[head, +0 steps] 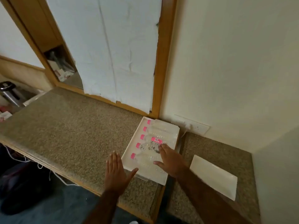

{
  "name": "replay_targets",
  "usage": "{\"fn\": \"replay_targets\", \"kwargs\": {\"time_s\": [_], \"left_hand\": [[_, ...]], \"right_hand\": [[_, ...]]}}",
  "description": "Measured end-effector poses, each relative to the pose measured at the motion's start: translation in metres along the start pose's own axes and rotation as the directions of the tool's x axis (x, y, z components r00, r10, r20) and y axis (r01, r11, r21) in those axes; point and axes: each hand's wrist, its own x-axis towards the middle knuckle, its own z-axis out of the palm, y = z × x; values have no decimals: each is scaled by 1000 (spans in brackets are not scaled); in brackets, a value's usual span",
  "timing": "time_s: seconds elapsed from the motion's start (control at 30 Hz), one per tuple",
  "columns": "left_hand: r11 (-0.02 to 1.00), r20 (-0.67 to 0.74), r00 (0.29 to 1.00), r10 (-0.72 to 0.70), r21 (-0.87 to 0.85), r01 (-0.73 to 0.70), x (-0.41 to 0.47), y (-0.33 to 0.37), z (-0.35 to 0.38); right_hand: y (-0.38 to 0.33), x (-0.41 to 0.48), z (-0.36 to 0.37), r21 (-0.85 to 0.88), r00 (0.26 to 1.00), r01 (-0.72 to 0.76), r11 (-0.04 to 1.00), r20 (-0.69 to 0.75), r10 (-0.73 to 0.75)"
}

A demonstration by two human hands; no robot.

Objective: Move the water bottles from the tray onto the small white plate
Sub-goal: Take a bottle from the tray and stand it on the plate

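Observation:
A white tray (129,147) lies on the speckled counter against the wall. Several clear water bottles (155,135) with pink caps lie side by side in it, caps to the left. The nearest bottle (144,160) lies just under my right hand (169,160), whose fingers are spread over the two nearest bottles, holding nothing. My left hand (115,173) hovers flat and open at the tray's near-left corner, thumb toward the tray. The small white plate (213,176) sits bare on the lower counter to the right.
A gap and step divide the main counter (72,135) from the lower right counter (215,146). A wall socket with a plug (192,126) sits behind the tray. A covered mirror frame (160,65) stands behind. A steel kettle (9,92) is far left.

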Motion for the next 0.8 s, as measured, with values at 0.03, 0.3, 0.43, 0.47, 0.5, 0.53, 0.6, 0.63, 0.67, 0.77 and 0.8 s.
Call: {"fn": "replay_targets", "kwargs": {"time_s": [0.03, 0.3, 0.43, 0.47, 0.5, 0.53, 0.6, 0.63, 0.67, 0.77, 0.8], "left_hand": [[999, 21, 999, -39, 6, 39, -3, -3, 7], [990, 97, 986, -138, 33, 135, -19, -21, 49], [993, 90, 989, -121, 25, 120, -19, -18, 66], [992, 78, 989, -124, 28, 122, -18, -18, 69], [992, 74, 989, -129, 28, 127, -18, -18, 71], [990, 71, 988, -137, 37, 135, -18, -17, 72], [988, 71, 986, -148, 43, 146, -18, -17, 75], [988, 68, 986, -150, 44, 148, -18, -17, 75], [988, 66, 987, -149, 44, 146, -18, -16, 75], [989, 60, 988, -142, 37, 140, -17, -15, 76], [990, 59, 988, -140, 34, 138, -17, -16, 76]], "right_hand": [[-2, 4, 7, 2, 999, -10, 1000, 38, 9], [-12, 20, 41, -63, 995, 2, 998, 97, 5], [-17, 29, 51, -62, 993, 59, 996, 107, -53], [-19, 32, 53, -56, 994, 60, 997, 99, -54], [-21, 34, 54, -60, 994, 58, 996, 96, -52], [-22, 36, 56, -72, 994, 54, 996, 97, -47], [-28, 40, 56, -107, 993, 63, 992, 108, -51], [-32, 42, 56, -120, 992, 64, 991, 115, -50], [-36, 44, 56, -137, 992, 63, 989, 121, -47], [-51, 49, 57, -203, 990, 56, 978, 138, -28], [-56, 50, 56, -221, 989, 45, 974, 148, -13]]}}
